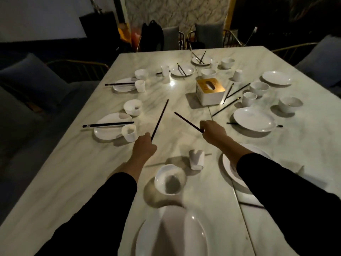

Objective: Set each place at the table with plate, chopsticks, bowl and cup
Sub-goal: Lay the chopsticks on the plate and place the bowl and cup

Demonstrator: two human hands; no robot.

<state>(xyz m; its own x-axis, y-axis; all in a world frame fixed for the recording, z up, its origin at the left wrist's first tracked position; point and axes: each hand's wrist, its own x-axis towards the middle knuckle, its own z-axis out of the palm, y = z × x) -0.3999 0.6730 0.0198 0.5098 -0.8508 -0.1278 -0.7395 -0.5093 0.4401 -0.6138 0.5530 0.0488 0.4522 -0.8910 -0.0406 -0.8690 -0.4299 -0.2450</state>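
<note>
Over the middle of the marble table (83,172), my left hand (144,146) grips one black chopstick (160,119) that points away and up. My right hand (212,129) grips a second black chopstick (187,121) that points up-left. Just in front of me stand a white bowl (168,179) and a white cup (197,159). A white plate (173,235) lies at the near edge, and another plate (228,169) sits partly under my right forearm. On the left, a plate (110,126) carries a chopstick pair (108,124) with a cup (129,133) and bowl (133,107) beside it.
A tissue box (210,91) with a gold top stands mid-table. More plates, bowls, cups and loose chopsticks (226,106) are scattered on the right and far side. Blue chairs (319,61) ring the table, and a dark bag (152,35) sits behind it.
</note>
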